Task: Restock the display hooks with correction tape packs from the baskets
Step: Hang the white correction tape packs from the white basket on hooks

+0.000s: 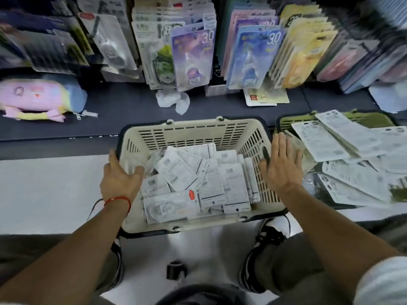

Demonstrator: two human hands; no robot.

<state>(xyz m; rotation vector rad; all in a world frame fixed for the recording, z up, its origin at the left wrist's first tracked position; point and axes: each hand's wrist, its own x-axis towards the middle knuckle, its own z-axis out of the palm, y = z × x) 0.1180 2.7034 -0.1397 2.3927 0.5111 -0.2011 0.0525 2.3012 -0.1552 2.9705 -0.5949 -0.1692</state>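
From the head view, you crouch over the cream basket [193,130], which sits on the floor between your feet and the shelf edge. Your left hand [120,177] grips its left rim, thumb curled inside the wall, fingers outside. Your right hand [278,164] lies flat against the right rim, fingers straight and together, holding nothing. The packs [198,179] lie loose in the basket, mostly backs up, barcodes showing. A second, green basket [286,124] stands just right of the first, heaped with larger packs [343,150]. Above, the hooks [193,36] are blurred, but they carry hanging rows: a purple one [193,60] and a blue one [255,60] in front. A plush case [37,100] and a crumpled wrapper [174,100] rest on the dark shelf.

You seem to be placing or steadying the basket, not yet picking. Next, you need to free one hand, pinch a single pack by its top edge, find the hang hole, and match it to the hook bearing the same design. The loose, overlapping pile may cause two packs to lift together, so separate them first.
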